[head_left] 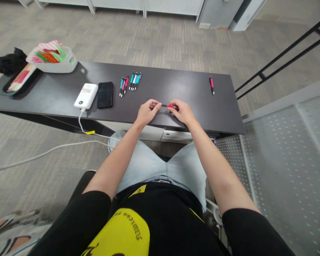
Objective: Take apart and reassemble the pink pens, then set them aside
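Note:
My left hand (148,111) and my right hand (181,111) rest on the dark table (56,96) and together pinch a red and black pen (170,106) held level between them. The left fingers close on its black end, the right fingers on its red end. A row of several teal and red pens (130,82) lies further back on the table. A single red pen (211,85) lies apart at the right.
A white power bank (86,96) with a cable and a black phone (105,94) lie left of the hands. A white basket (53,58) of coloured items and a black tray (18,80) stand at the far left. A perforated metal platform (288,156) is on the right.

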`<move>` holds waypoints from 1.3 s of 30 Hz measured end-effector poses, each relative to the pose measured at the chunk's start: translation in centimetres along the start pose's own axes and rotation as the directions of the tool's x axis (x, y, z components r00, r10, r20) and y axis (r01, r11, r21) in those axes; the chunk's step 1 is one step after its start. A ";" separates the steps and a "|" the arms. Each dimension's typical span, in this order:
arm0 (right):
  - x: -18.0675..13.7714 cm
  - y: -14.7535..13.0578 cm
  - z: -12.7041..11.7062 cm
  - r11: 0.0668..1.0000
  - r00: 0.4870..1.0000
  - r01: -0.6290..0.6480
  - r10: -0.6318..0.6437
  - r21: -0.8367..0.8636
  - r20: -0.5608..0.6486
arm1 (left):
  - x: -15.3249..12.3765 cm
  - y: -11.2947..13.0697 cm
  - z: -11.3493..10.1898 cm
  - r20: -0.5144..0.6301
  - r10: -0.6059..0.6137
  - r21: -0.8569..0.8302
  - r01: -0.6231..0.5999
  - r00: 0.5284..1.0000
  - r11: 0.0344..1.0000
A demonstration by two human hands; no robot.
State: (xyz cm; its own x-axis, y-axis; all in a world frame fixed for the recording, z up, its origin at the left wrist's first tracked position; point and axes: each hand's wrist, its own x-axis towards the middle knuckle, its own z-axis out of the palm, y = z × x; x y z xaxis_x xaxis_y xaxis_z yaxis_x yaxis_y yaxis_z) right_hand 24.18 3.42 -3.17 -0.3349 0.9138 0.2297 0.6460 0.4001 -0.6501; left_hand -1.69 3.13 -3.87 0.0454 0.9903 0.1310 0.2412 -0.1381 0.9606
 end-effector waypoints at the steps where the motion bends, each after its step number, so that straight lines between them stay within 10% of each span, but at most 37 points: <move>1: 0.0 -0.1 0.0 1.000 1.000 -0.002 0.002 0.002 0.000 | -0.1 0.0 0.1 -0.001 0.003 0.030 -0.003 1.000 1.000; 19: 0.1 -0.6 -0.4 0.999 0.996 0.009 -0.005 -0.046 0.089 | 0.2 -0.3 -0.3 0.093 0.143 0.176 -0.157 0.985 0.972; 27: 0.1 -0.5 -0.2 0.999 1.000 -0.018 0.018 -0.036 0.000 | 0.6 -0.2 -0.3 0.039 0.034 0.112 -0.038 0.999 0.993; 32: 0.1 0.1 0.0 0.999 0.998 -0.033 0.031 -0.029 -0.059 | 3.3 -1.9 -2.7 -0.245 0.034 0.172 0.009 0.969 0.985; 39: 0.1 0.5 0.3 0.998 0.997 -0.027 0.023 -0.056 -0.072 | 5.5 -2.3 -3.7 -0.171 0.102 0.331 -0.040 0.980 0.943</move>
State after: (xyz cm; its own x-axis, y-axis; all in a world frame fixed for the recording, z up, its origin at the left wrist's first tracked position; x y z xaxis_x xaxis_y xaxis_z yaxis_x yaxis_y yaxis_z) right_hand 24.30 3.71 -3.69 -0.2692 0.9255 0.2664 0.6926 0.3783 -0.6142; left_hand -5.59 8.94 -4.42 -0.0966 0.9586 0.2678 0.5461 -0.1739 0.8195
